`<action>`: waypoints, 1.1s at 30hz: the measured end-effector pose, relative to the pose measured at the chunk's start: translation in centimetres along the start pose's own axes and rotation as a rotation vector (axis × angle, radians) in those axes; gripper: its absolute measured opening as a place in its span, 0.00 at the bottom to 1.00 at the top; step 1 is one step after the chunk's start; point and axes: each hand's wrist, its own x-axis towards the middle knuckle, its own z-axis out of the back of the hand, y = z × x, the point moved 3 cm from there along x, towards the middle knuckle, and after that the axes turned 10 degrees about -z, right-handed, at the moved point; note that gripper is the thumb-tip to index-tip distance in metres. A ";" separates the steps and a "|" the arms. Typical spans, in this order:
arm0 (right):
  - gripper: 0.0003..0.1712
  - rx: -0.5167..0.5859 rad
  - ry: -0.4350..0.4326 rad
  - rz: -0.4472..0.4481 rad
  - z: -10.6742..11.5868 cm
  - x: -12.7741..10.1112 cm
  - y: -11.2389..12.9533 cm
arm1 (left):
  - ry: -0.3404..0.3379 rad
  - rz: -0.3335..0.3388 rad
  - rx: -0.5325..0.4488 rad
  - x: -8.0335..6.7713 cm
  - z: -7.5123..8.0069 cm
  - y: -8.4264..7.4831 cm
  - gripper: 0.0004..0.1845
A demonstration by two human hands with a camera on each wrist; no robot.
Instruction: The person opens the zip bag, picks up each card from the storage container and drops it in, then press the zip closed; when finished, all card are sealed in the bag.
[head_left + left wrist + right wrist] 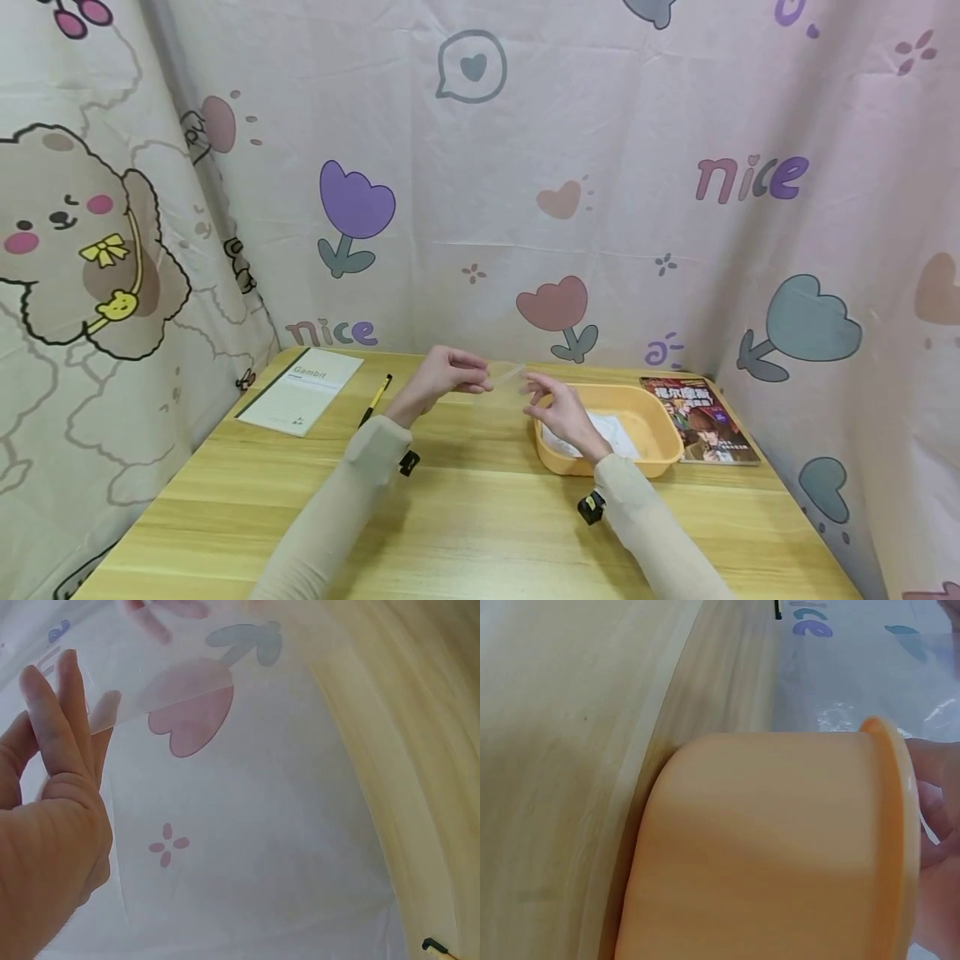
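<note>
Head view: film [506, 380] (transparent) between left hand [444, 377] and right hand [561, 408]

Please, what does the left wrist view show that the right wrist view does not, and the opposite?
Only the left wrist view: the reddish tulip print and the pink four-petal flower print, plus a clear close look at the left hand. Only the right wrist view: the orange plastic basin, seen from outside. Both: the clear plastic film, part of the right hand, the wood-grain tabletop and the printed curtain.
</note>
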 end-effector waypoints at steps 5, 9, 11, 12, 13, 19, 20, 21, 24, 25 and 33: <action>0.30 -0.004 0.016 -0.002 0.1 0.0 -0.2 | 0.013 0.013 -0.013 -0.1 0.1 -0.2 0.15; 0.28 0.002 0.055 -0.009 0.5 0.0 -0.5 | 0.015 0.026 0.015 -0.2 0.2 0.0 0.15; 0.26 0.018 0.072 -0.024 0.9 -0.1 -0.8 | 0.013 0.028 0.031 -0.2 0.3 0.3 0.15; 0.25 0.029 0.077 -0.036 1.1 -0.1 -1.0 | 0.014 0.028 0.038 -0.3 0.3 0.4 0.15; 0.23 0.045 0.090 -0.045 1.4 -0.3 -0.7 | 0.020 0.025 0.046 -0.3 0.4 0.5 0.15; 0.20 0.137 0.161 -0.087 2.7 -0.6 -1.3 | 0.059 0.003 0.085 -0.4 0.4 1.1 0.16; 0.20 0.148 0.171 -0.100 2.8 -0.5 -2.0 | 0.063 0.002 0.092 -0.3 0.4 1.2 0.16; 0.21 0.162 0.185 -0.109 2.8 -0.4 -2.6 | 0.067 -0.001 0.100 -0.3 0.4 1.3 0.16; 0.21 0.187 0.221 -0.142 3.3 -0.5 -3.2 | 0.087 -0.026 0.139 -0.2 0.4 1.7 0.16; 0.21 0.187 0.230 -0.149 3.4 -0.5 -3.4 | 0.091 -0.032 0.153 -0.2 0.4 1.8 0.16; 0.22 0.166 0.251 -0.187 4.3 -0.7 -4.6 | 0.111 -0.101 0.213 -0.1 -0.1 2.8 0.18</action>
